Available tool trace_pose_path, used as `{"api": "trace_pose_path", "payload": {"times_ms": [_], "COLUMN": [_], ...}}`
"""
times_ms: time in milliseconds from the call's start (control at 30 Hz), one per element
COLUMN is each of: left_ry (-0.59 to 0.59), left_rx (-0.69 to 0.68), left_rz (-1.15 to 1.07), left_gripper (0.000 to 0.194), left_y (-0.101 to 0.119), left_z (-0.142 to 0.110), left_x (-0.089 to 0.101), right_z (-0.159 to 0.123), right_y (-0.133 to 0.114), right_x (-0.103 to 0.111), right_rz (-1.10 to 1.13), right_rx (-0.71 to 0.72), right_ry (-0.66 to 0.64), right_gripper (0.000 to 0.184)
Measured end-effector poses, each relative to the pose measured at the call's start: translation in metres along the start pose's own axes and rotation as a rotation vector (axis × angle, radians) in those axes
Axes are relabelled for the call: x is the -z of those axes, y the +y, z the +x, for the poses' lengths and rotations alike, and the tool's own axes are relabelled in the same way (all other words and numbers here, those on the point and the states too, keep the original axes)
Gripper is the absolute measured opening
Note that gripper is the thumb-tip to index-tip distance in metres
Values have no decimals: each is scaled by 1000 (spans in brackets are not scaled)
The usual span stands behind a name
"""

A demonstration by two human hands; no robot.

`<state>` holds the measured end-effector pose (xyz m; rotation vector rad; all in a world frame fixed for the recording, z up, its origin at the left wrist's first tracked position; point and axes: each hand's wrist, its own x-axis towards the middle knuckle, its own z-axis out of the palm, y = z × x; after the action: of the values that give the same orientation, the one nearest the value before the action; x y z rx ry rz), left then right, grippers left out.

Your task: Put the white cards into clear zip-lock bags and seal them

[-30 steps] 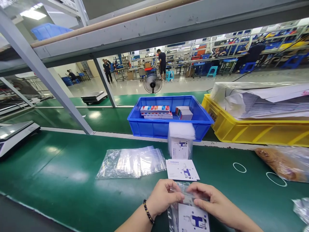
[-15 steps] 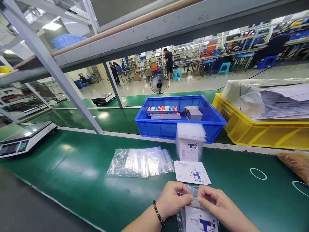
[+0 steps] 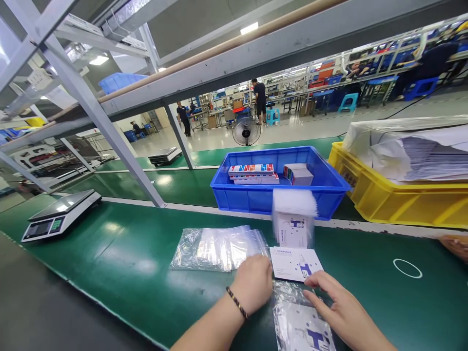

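My left hand (image 3: 253,285) rests knuckles-up at the right edge of a pile of clear zip bags (image 3: 218,248). Its fingers curl down out of sight. My right hand (image 3: 334,304) lies with fingers stretched out on a clear bag holding a printed card (image 3: 302,326), which is flat on the green belt (image 3: 109,273). A loose white card with a blue figure (image 3: 295,263) lies just beyond both hands, near my right fingertips. Behind it stands a blurred stack of the same cards (image 3: 293,222).
A blue bin (image 3: 256,197) with coloured boxes stands behind the cards. At its right is a yellow bin (image 3: 395,202) piled with paper sheets. A weighing scale (image 3: 60,214) sits at the left. Slanted metal frame posts (image 3: 109,131) cross the left side. People work in the background.
My left hand has let go of the bagged card and moved up-left to the bag pile. The bagged card now lies flat under my right hand. The view has turned left.
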<state>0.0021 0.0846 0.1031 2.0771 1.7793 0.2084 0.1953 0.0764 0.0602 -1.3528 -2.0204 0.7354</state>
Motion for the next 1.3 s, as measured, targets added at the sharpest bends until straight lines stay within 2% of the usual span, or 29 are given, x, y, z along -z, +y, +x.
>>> {"api": "trace_pose_path", "payload": {"times_ms": [167,333,433,533,667,733,800,900,967,1033,1167,1300], "left_ry": [-53,-121,-99,-63,-65,-49,2,33,-26,-85,-87,-30], "left_rx": [166,196,155,63,-85,-171,-189,-95,8,120,231,154], "left_rz": [118,162,162,145,113,31,-141,-571,-865,-1069,-1231,-1234], "left_gripper": [32,23,21,24,24,21,17,14,23,30,33,29], "left_y": [-26,-41,-37,-21,8,17,22,23,23,24,26,23], "left_z": [52,69,61,39,1,-12,-18,-15,-9,-4,0,-1], "left_x": [-1,-7,0,7,-5,-18,-30,-41,-44,-46,-48,-55], "right_z": [2,2,3,2,-3,-7,-10,-11,-10,-9,-8,-7], "right_y": [4,6,6,3,-3,-2,1,9,10,8,-4,-14], "right_x": [-1,-1,-2,-4,-14,-20,-25,-28,-28,-28,-23,-15], "right_rz": [-26,-17,18,93,168,106,0,-154,-230,-258,-164,37], "right_rx": [-29,-7,20,47,-1,2,76,278,402,470,447,261], "right_ry": [-68,-22,20,16,-51,-64,-9,104,150,180,182,54], "right_gripper": [19,21,24,30,37,42,40,40,41,42,36,22]}}
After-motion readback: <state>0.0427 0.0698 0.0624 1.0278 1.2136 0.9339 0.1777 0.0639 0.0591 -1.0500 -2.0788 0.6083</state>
